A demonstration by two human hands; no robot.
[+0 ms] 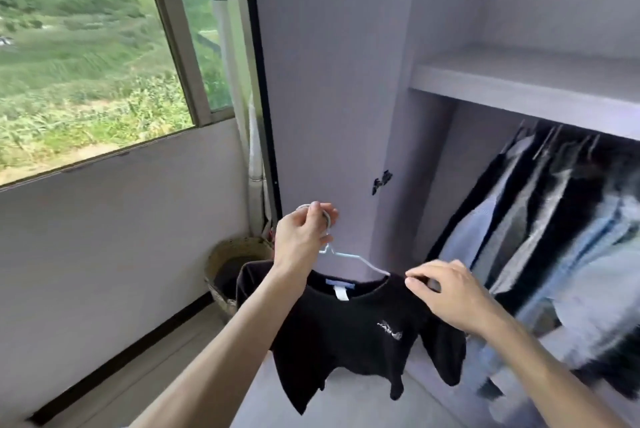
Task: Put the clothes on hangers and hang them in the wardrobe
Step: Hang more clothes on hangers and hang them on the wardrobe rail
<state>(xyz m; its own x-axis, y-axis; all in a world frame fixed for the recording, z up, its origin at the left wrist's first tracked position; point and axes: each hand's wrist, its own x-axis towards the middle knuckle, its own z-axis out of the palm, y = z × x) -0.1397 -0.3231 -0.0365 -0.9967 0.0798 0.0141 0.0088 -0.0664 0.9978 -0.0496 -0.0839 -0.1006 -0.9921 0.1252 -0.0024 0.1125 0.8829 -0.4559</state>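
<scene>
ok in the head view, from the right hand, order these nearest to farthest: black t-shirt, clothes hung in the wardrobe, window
1. black t-shirt, pinched at its shoulder by the right hand
2. hung clothes, just to its right, inside the wardrobe
3. window, far off on the left side

Big window [86, 46] on the left, loads of daylight coming in, green hillside [69, 12] outside. Plain white wall [121, 219] below it, dark baseboard [138, 346] running along a pale floor [166, 368]. Woven basket [225, 254] sits in the corner by a white pipe [221, 46]. The wardrobe [433, 168] on the right is pale lilac-grey, door [329, 81] swung open, shelf [519, 81] up top.
</scene>
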